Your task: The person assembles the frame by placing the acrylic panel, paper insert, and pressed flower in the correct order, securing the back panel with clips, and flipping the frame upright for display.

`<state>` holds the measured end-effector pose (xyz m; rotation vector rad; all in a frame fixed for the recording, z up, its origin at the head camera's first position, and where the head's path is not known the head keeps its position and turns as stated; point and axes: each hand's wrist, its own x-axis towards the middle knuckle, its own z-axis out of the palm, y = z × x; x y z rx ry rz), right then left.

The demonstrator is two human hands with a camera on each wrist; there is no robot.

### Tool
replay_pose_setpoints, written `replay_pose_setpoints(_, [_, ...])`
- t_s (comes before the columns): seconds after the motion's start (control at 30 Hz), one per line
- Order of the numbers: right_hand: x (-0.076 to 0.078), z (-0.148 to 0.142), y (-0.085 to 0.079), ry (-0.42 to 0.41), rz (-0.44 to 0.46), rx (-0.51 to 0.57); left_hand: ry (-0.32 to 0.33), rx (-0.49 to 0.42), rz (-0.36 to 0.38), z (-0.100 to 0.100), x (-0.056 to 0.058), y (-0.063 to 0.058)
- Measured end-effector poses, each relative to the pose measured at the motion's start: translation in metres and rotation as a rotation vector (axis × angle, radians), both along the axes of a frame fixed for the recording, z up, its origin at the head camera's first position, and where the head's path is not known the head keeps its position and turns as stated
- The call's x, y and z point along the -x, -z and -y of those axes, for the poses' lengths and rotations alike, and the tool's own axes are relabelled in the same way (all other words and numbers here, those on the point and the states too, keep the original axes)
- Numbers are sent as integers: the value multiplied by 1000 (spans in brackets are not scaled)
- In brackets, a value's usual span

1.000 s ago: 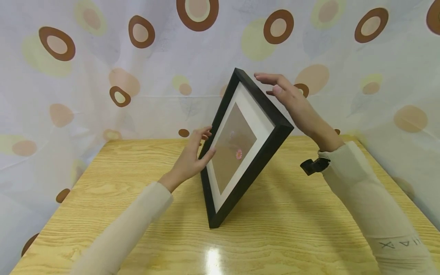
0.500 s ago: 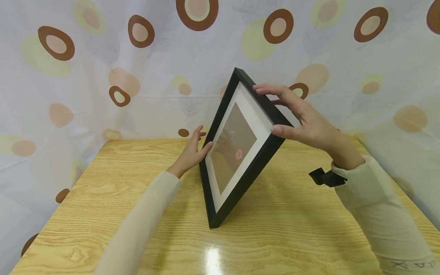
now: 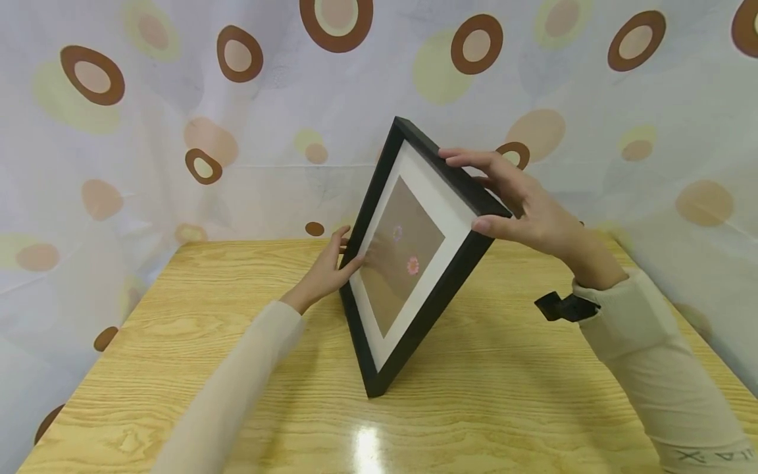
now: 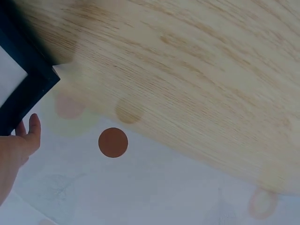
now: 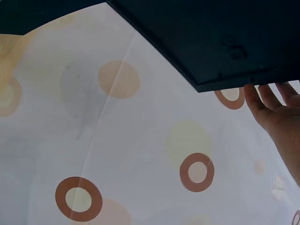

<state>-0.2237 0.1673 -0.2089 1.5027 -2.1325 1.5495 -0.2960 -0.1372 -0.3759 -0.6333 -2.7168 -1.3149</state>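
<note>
A black picture frame (image 3: 398, 286) stands tilted on one corner on the wooden table (image 3: 237, 382), its white mat and brown print with small flowers facing me. My left hand (image 3: 322, 278) holds its left edge, thumb on the front and fingers reaching behind. At the upper right edge my right hand (image 3: 533, 214) grips it, thumb near the right corner and fingers over the top side. The left wrist view has one frame corner (image 4: 41, 77) beside the left hand (image 4: 14, 150). In the right wrist view, the right fingertips meet the edge of the frame's dark back (image 5: 220, 28).
A patterned cloth (image 3: 266, 138) with brown and yellow shapes hangs behind and around the table. A black strap (image 3: 565, 307) sits at the right wrist. Glare (image 3: 367, 451) marks the table's front.
The right hand has come down from above the frame's edge and taken hold of it. The left hand has closed onto the left edge. The frame has shifted slightly.
</note>
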Motion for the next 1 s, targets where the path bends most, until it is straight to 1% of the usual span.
replay_pose_setpoints(0.13, [6, -8, 4, -53, 64, 60, -3, 13, -33, 5, -5, 2])
replay_pose_setpoints(0.2, [10, -13, 5, -61, 65, 77, -6, 14, -51, 8, -8, 4])
replay_pose_setpoints(0.27, [13, -19, 6, -52, 57, 91, -8, 10, -62, 11, -11, 5])
replay_pose_setpoints(0.33, [17, -23, 8, -44, 44, 109, -13, 6, -65, 14, -15, 5])
replay_pose_setpoints(0.4, [21, -28, 9, -43, 48, 136, -22, -4, -52, 16, -19, 5])
replay_pose_setpoints(0.5, [25, -35, 12, -6, 51, 182, -35, -21, -24, 20, -27, 4])
replay_pose_setpoints(0.6, [29, -39, 13, 72, 69, 224, -35, -34, -1, 24, -33, 5])
replay_pose_setpoints(0.67, [31, -42, 14, 134, 80, 243, -33, -29, -4, 27, -37, 6])
replay_pose_setpoints(0.73, [34, -44, 14, 169, 93, 263, -28, -29, -6, 29, -41, 7])
replay_pose_setpoints(0.87, [44, -47, 15, 203, 88, 305, -22, -14, -13, 32, -49, 9])
replay_pose_setpoints(0.93, [50, -48, 15, 217, 79, 323, -16, -15, 0, 32, -53, 8])
replay_pose_setpoints(1.0, [55, -49, 15, 207, 83, 338, -13, -18, 17, 32, -57, 8])
